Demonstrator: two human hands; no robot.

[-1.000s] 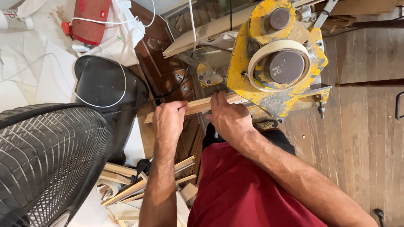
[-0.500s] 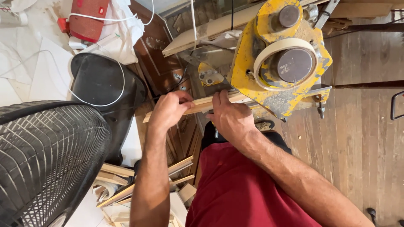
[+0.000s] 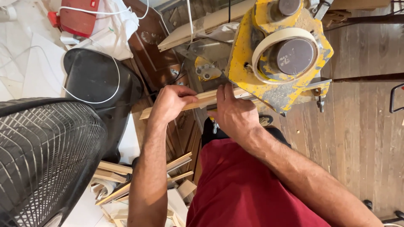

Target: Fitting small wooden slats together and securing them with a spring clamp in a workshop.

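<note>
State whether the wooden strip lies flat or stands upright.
Flat: the wooden strip runs level under the yellow saw, held by both hands.

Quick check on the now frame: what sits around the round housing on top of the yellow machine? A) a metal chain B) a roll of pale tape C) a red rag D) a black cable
B: a roll of pale tape rings the grey round housing on the yellow machine, above the wood strip that the left hand and right hand hold.
</note>
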